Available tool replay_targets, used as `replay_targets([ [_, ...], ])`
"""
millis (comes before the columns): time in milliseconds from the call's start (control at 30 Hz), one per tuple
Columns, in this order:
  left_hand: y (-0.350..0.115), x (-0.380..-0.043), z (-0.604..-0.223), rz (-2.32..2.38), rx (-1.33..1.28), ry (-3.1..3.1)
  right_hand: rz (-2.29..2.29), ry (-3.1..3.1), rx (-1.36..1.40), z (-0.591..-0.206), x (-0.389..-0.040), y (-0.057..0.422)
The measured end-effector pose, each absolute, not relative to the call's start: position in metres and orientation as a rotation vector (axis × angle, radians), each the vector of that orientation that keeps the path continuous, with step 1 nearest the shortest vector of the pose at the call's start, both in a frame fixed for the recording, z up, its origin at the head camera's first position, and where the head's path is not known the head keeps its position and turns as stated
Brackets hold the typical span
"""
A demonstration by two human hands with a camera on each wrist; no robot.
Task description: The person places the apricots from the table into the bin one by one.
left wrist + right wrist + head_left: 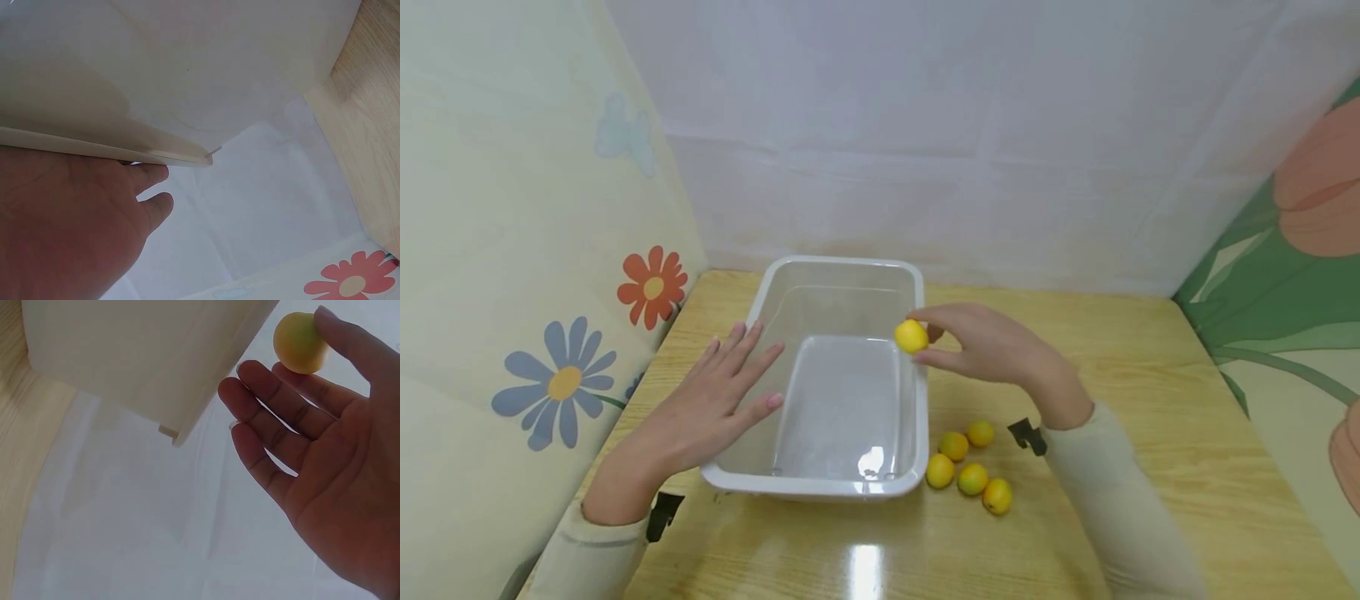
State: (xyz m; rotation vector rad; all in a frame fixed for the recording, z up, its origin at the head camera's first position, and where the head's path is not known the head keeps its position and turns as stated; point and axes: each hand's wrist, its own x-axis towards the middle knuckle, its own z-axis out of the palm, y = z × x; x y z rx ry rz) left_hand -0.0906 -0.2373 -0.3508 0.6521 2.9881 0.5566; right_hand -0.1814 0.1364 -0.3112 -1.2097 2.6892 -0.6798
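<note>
My right hand pinches a small yellow citrus fruit between thumb and forefinger, at the right rim of a white plastic tub. In the right wrist view the fruit shows a greenish patch, and the other fingers lie loosely bent below it beside the tub's outer wall. My left hand is spread over the tub's left rim, fingers straight. In the left wrist view that hand lies right along the underside of the rim. Inside, the tub shows a bare bottom.
Several more small yellow citrus fruits lie grouped on the wooden table, just right of the tub's near corner. A white cloth backdrop stands behind the table, with flower-patterned sheets at the left and right.
</note>
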Motion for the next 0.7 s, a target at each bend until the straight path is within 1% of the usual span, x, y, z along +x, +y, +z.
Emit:
replay_targets([
  [367, -0.238, -0.09, -0.353, 0.55, 0.661, 2.99, -0.658, 2.624, -1.196, -0.313, -0.186, 0.125],
  [700, -0.238, -0.091, -0.35, 0.537, 0.675, 2.976, -0.611, 2.645, -1.118, -0.315, -0.187, 0.125],
])
